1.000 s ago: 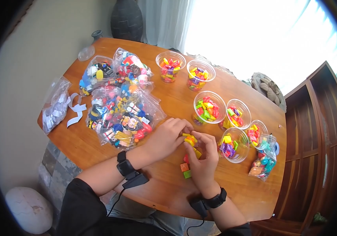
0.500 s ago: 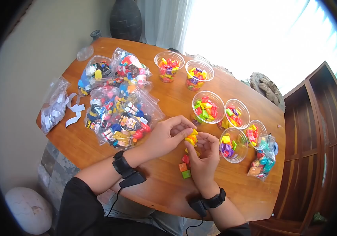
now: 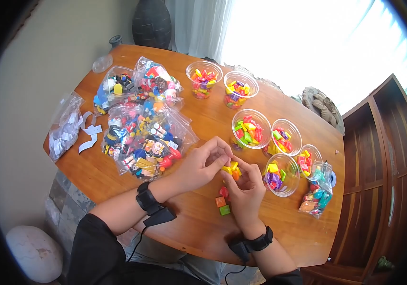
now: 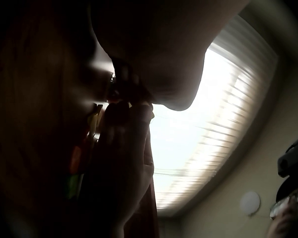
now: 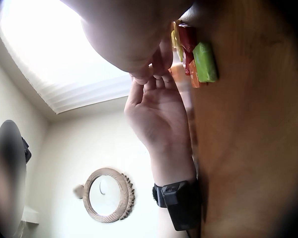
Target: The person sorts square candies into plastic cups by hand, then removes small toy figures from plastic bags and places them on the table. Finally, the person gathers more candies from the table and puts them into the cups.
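In the head view my two hands meet over the near part of the table. The fingers of my right hand [image 3: 246, 187] curl round several yellow wrapped candies [image 3: 235, 169], thumb below them and index finger above. My left hand [image 3: 207, 164] comes in from the left, its thumb and fingertips pinching at the yellow candies; the fingers partly hide them. A red candy [image 3: 224, 191], an orange candy [image 3: 220, 202] and a green candy [image 3: 225, 210] lie in a row beside my right palm. The right wrist view shows the green candy [image 5: 205, 62] on the wood, near the joined fingertips.
Clear cups of candies stand beyond and right of my hands, the nearest cup [image 3: 295, 189] close to my right knuckles. Bags of small figures [image 3: 149, 142] cover the left side. A bag of teal and orange things [image 3: 316, 197] lies at the right; white strips [image 3: 89, 135] lie far left.
The left fingertips rose slightly off the yellow candies, then came down to them again. The right fingers have closed in around the candies. Cups, bags and the candy row stay put.
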`<state>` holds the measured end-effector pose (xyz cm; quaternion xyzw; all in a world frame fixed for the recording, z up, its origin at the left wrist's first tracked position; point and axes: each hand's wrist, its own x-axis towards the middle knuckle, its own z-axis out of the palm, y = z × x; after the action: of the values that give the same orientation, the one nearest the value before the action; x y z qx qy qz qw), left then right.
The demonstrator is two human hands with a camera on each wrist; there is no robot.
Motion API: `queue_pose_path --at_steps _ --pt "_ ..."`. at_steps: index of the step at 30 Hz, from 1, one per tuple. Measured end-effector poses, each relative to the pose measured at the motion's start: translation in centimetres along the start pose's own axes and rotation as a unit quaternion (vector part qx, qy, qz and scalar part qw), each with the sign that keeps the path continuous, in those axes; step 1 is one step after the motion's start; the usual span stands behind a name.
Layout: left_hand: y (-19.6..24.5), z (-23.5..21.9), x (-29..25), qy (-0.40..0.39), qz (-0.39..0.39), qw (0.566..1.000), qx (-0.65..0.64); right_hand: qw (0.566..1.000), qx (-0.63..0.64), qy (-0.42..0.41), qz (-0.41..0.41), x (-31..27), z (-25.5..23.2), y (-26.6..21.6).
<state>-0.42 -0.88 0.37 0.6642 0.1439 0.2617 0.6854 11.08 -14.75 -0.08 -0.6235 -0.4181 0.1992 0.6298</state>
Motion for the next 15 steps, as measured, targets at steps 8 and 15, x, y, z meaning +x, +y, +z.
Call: queue_pose_path --at_steps 8,15 --pt "-0.2 0.1 0.2 0.032 -0.008 0.999 0.006 0.988 -0.127 0.018 -0.090 0.0 -0.5 -0.7" --pt "0.1 0.2 -0.3 -0.061 0.104 0.963 0.241 0.904 -0.222 0.034 -0.363 -1.0 -2.1 -2.6"
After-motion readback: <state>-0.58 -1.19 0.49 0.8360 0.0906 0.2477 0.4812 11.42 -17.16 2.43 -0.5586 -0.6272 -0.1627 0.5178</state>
